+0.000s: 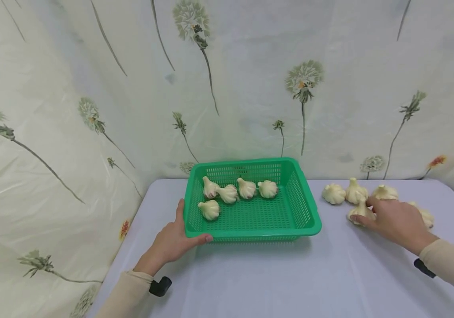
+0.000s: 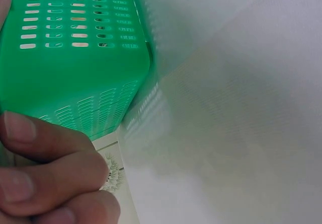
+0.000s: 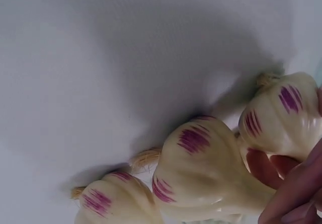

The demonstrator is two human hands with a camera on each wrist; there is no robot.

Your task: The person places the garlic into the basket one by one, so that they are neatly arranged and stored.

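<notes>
Garlic bulb [image 1: 357, 214] — neck [image 1: 362, 202] toward backdrop [image 1: 247, 97]

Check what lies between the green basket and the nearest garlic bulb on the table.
Only a strip of bare tabletop separates the green basket from that garlic bulb, as the head view shows.

Booth-like space, dandelion-print sheeting [image 1: 247, 79] around table [image 1: 251, 282]

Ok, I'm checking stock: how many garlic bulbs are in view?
10 garlic bulbs. Basket: four along the back, one in front. Table: three at the back, one in the right hand, one partly behind it. Others may be hidden there.
</notes>
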